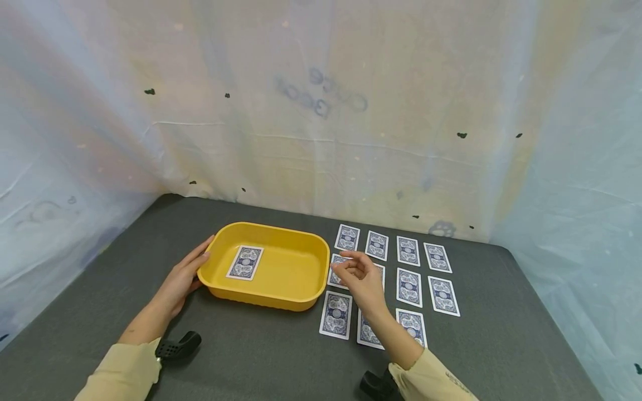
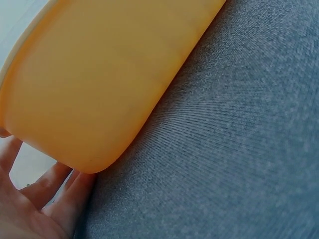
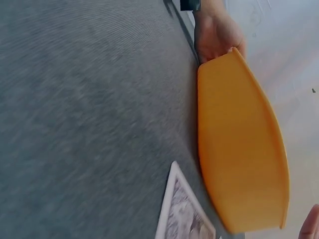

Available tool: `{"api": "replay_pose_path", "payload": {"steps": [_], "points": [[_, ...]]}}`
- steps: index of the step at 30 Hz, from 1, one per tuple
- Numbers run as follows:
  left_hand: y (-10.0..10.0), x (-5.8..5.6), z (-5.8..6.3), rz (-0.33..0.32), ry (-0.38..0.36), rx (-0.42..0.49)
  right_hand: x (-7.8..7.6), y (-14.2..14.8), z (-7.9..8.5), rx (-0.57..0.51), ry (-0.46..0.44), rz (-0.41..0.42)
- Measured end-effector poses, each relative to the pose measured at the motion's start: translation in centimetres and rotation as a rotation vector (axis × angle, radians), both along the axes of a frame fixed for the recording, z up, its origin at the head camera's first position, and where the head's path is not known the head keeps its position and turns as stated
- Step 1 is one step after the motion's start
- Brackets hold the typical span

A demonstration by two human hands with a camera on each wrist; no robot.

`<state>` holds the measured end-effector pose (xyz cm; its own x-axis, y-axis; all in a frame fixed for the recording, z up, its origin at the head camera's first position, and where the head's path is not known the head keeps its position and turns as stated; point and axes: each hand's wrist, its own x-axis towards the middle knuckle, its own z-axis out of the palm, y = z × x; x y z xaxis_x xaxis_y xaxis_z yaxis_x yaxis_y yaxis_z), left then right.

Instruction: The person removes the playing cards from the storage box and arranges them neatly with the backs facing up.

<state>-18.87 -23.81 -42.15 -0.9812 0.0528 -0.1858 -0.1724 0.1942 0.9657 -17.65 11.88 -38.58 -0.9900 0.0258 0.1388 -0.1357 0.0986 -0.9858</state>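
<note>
My left hand (image 1: 181,280) holds the left end of a shallow yellow plastic tray (image 1: 275,301), thumb at the rim and fingers along the outside wall. Inside the tray lies one playing card (image 1: 245,263), its blue-and-white patterned back up. Just right of the tray, my right hand (image 1: 365,282) hovers over the rows of cards, its fingers loosely bent, thumb and index tips apart, no card showing between them. It partly covers a middle-row card (image 1: 336,273) and a front-row card (image 1: 368,333). Nearest the tray's front right corner is another face-down card (image 1: 336,315).
More face-down cards, such as a back-row card (image 1: 408,250) and a far-right card (image 1: 443,296), lie in rows right of the tray. Everything stands on a dark grey cloth-covered table (image 1: 251,356). Pale plastic sheeting (image 1: 321,167) rises behind the table and at both sides.
</note>
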Motion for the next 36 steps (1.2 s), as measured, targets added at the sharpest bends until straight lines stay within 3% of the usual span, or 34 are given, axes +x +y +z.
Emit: {"api": "replay_pose_path", "payload": {"steps": [9, 36], "points": [[0.1, 0.0, 0.1, 0.002, -0.012, 0.0, -0.7, -2.1, 0.5, -0.028, 0.005, 0.031], [0.0, 0.3, 0.3, 0.001, 0.001, 0.008, -3.0, -8.3, 0.9, 0.03, -0.002, 0.158]]}}
